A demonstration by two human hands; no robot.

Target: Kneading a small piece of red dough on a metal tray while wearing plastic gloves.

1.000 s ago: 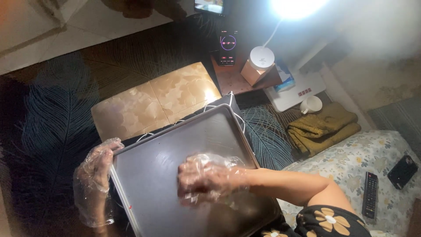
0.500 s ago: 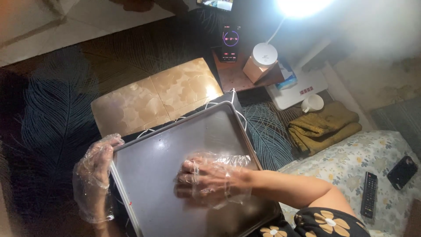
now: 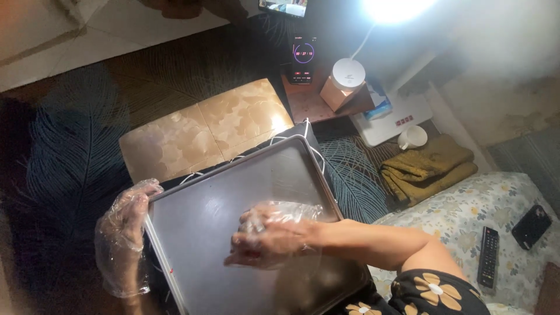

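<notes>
One tray, dark and rectangular, fills the lower middle of the frame. Two hands work on it, each in a clear plastic glove. The left hand clasps the tray's left rim at the lower left, fingers curled over the edge. The right hand lies palm down on the tray's floor right of centre, fingers loosely bent and grasping nothing.

Above the tray sits one gold cushion in two panels. At the upper middle stand one clock with a glowing ring and one white lamp on a small box. Right of these are one white cup and one folded olive cloth. On the flowered bed at the lower right lie one remote and one phone.

Against half a second ago, the right hand has drawn slightly toward the tray's right side and its fingers have bunched closer; the left hand keeps its hold on the rim, and the tray has not shifted.
</notes>
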